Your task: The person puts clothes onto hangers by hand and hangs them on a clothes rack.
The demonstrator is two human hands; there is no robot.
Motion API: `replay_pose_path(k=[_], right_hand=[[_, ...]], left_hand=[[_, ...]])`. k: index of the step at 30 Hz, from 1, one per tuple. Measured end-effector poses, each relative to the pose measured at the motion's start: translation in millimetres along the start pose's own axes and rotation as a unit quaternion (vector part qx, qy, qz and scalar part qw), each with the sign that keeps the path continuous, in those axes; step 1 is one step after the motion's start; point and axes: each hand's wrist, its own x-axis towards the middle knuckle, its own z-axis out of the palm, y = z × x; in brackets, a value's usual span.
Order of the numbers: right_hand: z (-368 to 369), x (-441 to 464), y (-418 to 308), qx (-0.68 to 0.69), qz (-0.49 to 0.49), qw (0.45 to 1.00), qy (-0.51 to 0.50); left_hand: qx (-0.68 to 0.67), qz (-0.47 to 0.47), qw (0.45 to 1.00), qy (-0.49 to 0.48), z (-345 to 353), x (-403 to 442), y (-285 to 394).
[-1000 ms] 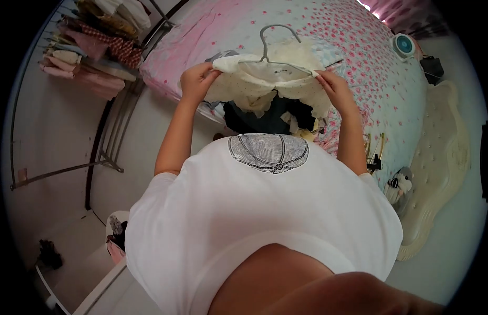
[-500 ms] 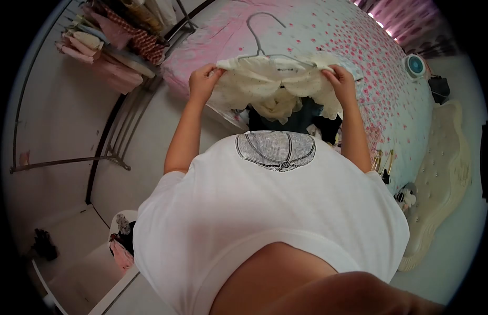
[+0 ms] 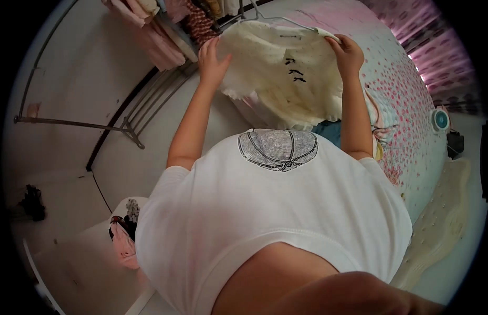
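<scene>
A cream garment (image 3: 270, 68) with small dark bows down its front hangs spread out on a grey wire hanger (image 3: 278, 19). At its upper right shoulder my right hand (image 3: 349, 55) pinches the cloth near the hanger's end. My left hand (image 3: 213, 65) is at the garment's left edge, thumb spread away from the fingers, palm side against the cloth. The garment hangs in front of me, above my white shirt.
Clothes (image 3: 162, 44) hang from a metal rack (image 3: 70, 123) at the upper left. A bed (image 3: 412, 126) with flowered bedding holds folded clothes (image 3: 380, 113) and stretches to the right. Beyond are a small fan (image 3: 441, 121) and a cream headboard (image 3: 438, 231). Pink cloth (image 3: 123, 244) lies at lower left.
The view has turned rightward. Both hands and the garment have risen toward the rack, and the garment now hangs down flatter with its bows showing. My left hand's fingers have opened from their pinch.
</scene>
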Motion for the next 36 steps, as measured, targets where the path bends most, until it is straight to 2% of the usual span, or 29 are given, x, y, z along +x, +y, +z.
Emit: replay_pose_path(k=[2,3,6,11,14,15,16,18,22,25,28,31,34,36], right_hand=[[14,2,-6,0.010,0.042,0.999,-0.012],[20,6,-3,0.027,0.053,0.998,-0.002],[26,20,17,0.087,0.091,0.992,0.022],[-6,31,42,0.141,0.129,0.977,0.091],[-38,30,57,0.118,0.161,0.975,0.100],[-52,27,42,0.080,0.178,0.974,0.116],[-60,28,48,0.098,0.177,0.971,0.126],[-77,21,67,0.130,0.181,0.964,0.146],[-94,7,85,0.139,0.211,0.950,0.180],[-94,-2,98,0.128,0.226,0.945,0.198],[-93,-13,97,0.135,0.268,0.929,0.219],[-93,-20,91,0.097,0.290,0.917,0.256],[-86,-29,92,0.075,0.295,0.904,0.299],[-82,-32,92,0.040,0.313,0.894,0.317]], left_hand=[[0.039,-0.019,0.999,0.016,10,-9,-17],[0.014,-0.079,0.997,-0.014,14,-13,-21],[0.004,-0.091,0.996,-0.021,42,-24,-49],[-0.064,-0.120,0.990,-0.027,76,-23,-63],[-0.124,-0.160,0.978,-0.052,102,-8,-58],[-0.148,-0.185,0.968,-0.078,114,0,-52],[-0.172,-0.208,0.957,-0.103,126,10,-46],[-0.311,-0.197,0.924,-0.108,147,21,-32],[-0.551,-0.174,0.805,-0.134,166,42,7],[-0.477,-0.133,0.826,-0.269,184,57,16],[-0.414,-0.173,0.820,-0.356,221,65,18],[-0.421,-0.158,0.825,-0.342,260,66,13],[-0.385,-0.121,0.845,-0.351,262,74,-3],[-0.412,-0.136,0.810,-0.395,255,84,-16]])
